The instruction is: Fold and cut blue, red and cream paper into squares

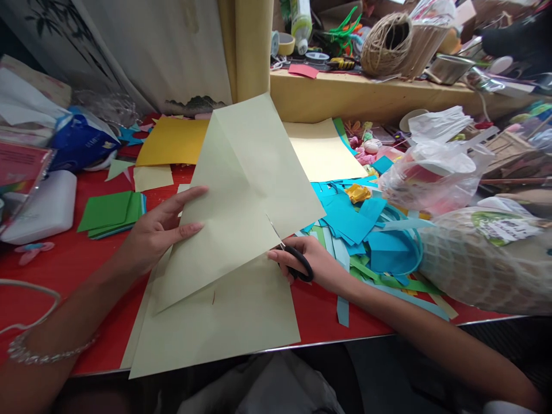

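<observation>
The left hand (pixel 159 230) lies with fingers spread flat on the left edge of a folded pale yellow-green paper sheet (pixel 241 195), holding it raised over the red bench (pixel 52 270). The right hand (pixel 310 261) has its grip clenched through the black handles of a pair of scissors (pixel 288 256), whose blades meet the sheet's right edge. A second pale sheet (pixel 224 322) lies flat beneath, near the bench's front edge. Right of the scissors sits a heap of blue and green paper offcuts (pixel 366 230). Far left, a blue plastic packet (pixel 81 141) carries print too blurred to read.
</observation>
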`<state>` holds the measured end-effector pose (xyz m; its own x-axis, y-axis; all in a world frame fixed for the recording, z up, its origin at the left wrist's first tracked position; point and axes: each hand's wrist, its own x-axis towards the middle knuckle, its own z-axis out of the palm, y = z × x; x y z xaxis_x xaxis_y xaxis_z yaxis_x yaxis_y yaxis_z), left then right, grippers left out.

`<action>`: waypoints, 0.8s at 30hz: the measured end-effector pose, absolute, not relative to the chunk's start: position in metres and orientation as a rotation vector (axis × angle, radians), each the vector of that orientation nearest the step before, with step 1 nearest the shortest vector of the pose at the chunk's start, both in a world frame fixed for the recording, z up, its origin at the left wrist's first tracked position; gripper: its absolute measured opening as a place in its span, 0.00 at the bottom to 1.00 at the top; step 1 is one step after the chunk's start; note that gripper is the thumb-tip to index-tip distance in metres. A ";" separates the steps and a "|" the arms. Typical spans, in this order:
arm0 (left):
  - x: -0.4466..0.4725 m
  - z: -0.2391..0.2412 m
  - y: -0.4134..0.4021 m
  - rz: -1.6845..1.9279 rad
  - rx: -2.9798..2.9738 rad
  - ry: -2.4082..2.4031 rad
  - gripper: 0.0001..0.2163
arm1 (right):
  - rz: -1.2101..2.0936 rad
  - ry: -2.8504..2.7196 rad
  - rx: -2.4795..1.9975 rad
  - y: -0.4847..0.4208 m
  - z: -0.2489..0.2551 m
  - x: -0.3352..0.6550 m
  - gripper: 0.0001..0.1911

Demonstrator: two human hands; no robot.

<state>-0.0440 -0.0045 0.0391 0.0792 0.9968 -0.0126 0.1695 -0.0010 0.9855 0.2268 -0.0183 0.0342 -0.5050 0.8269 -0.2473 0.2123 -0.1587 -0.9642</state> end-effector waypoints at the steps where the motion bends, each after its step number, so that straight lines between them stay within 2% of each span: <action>1: -0.044 0.039 -0.004 1.059 1.366 1.278 0.24 | 1.708 -1.633 -1.192 -0.018 0.034 0.227 0.19; 24: -0.041 0.042 -0.008 1.050 1.408 1.282 0.24 | 1.718 -1.619 -1.159 -0.018 0.034 0.227 0.20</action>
